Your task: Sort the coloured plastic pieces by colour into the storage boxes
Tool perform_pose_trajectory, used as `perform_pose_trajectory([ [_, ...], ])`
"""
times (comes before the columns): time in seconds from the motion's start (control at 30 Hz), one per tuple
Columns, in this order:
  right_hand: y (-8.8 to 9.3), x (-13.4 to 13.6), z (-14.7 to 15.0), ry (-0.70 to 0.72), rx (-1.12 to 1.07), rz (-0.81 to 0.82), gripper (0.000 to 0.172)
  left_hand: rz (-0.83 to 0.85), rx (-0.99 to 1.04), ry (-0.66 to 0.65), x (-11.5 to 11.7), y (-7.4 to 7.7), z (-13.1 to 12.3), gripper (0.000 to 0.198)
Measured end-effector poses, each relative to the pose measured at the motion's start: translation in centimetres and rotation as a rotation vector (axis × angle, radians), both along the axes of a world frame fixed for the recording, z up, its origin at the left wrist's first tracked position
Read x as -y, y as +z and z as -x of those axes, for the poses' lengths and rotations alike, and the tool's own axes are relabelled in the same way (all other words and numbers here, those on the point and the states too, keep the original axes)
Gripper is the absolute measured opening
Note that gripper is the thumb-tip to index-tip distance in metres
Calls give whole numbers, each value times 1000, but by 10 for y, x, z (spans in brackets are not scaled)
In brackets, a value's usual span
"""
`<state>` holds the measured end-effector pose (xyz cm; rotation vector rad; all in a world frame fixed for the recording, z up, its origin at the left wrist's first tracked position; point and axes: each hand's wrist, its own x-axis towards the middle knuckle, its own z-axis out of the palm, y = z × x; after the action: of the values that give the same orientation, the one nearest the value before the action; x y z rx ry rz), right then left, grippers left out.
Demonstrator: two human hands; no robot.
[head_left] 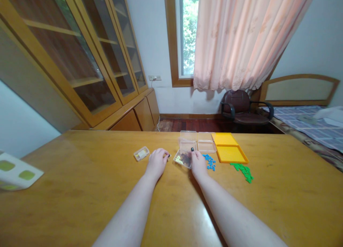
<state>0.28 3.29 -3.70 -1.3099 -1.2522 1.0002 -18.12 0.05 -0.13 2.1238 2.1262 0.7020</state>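
Note:
Both my arms reach forward over a wooden table (80, 189). My left hand (157, 162) rests on the table with its fingers curled, pinching a small dark piece (169, 155) at the fingertips. My right hand (197, 162) holds a small black bead-like piece (192, 149) in its fingertips, just above an open clear plastic box (184, 157) with small yellow and dark bits inside. Right of that hand lies a scatter of small blue pieces (210, 162).
A small clear case (141, 153) lies left of my left hand. Another clear open box (206, 146), an open yellow box (229, 149) and a pile of green pieces (244, 170) lie to the right. A white paper with green spots (13, 172) sits at the left edge. An office chair (242, 109) stands beyond.

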Motion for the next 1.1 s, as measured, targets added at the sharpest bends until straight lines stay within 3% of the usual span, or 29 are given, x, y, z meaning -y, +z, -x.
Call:
perform_pose_trajectory([
  [0.1,-3,1,3,91,39,-11,38,-103,68,-97,4,5,-4,13],
  [0.2,-5,1,5,149,27,-11,38,-69,58,-176,5,4,-7,18],
  [0.43,-2,0,3,100,21,-4,36,99,-113,20,-1,-8,1,30],
  [0.8,-3,0,3,86,1,0,36,116,-124,-63,0,-5,-1,15],
  [1.1,-6,-2,2,92,10,10,34,127,-144,-53,-4,-8,-1,9],
])
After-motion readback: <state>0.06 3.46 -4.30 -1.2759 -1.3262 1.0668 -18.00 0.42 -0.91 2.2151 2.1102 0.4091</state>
